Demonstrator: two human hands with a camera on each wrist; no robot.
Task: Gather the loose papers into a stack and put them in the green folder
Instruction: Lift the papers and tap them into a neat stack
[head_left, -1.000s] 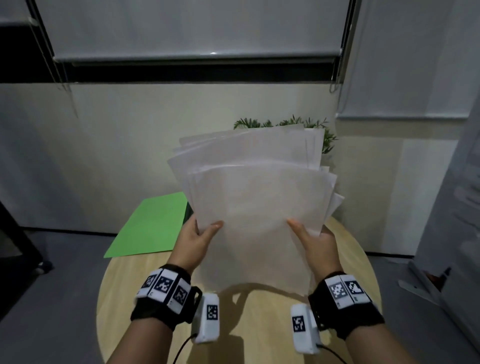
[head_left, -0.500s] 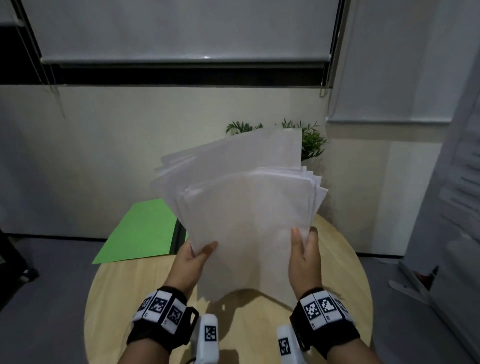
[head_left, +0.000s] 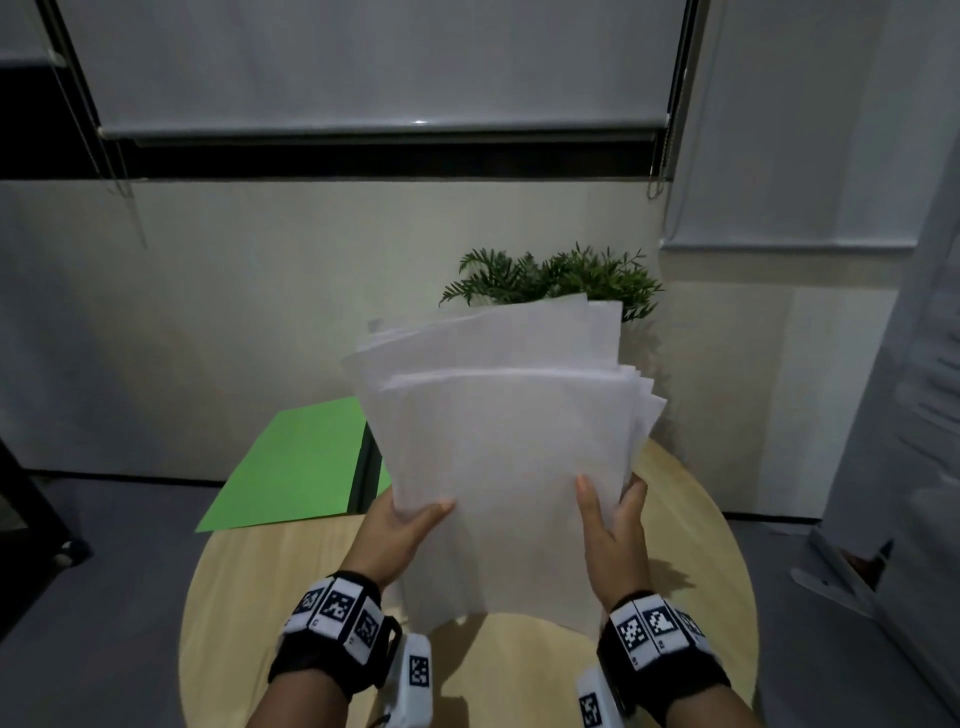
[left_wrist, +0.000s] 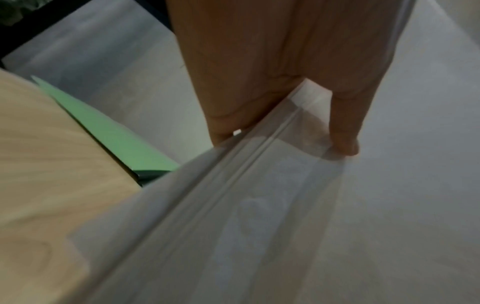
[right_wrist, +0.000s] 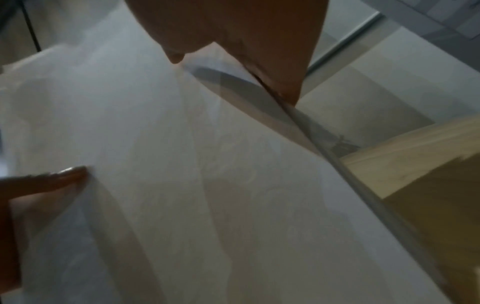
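Head view first: our round wooden table (head_left: 322, 582) carries the green folder (head_left: 291, 467), lying flat at its far left edge and partly overhanging it. Its long axis runs away from us and somewhat rightward. We hold the papers (head_left: 498, 457) upright above the table's middle, so the folder sits to the left and beyond them, just past our left hand (head_left: 395, 530), which is the nearer one. The sheets are gathered but uneven, top edges fanned and the right side stepped; we judge they need squaring before going in. Our left hand pinches the stack's left edge, thumb in front, fingers (left_wrist: 228, 115) behind. Our right hand (head_left: 610, 525) pinches the right edge likewise, thumb flat on the front sheet.
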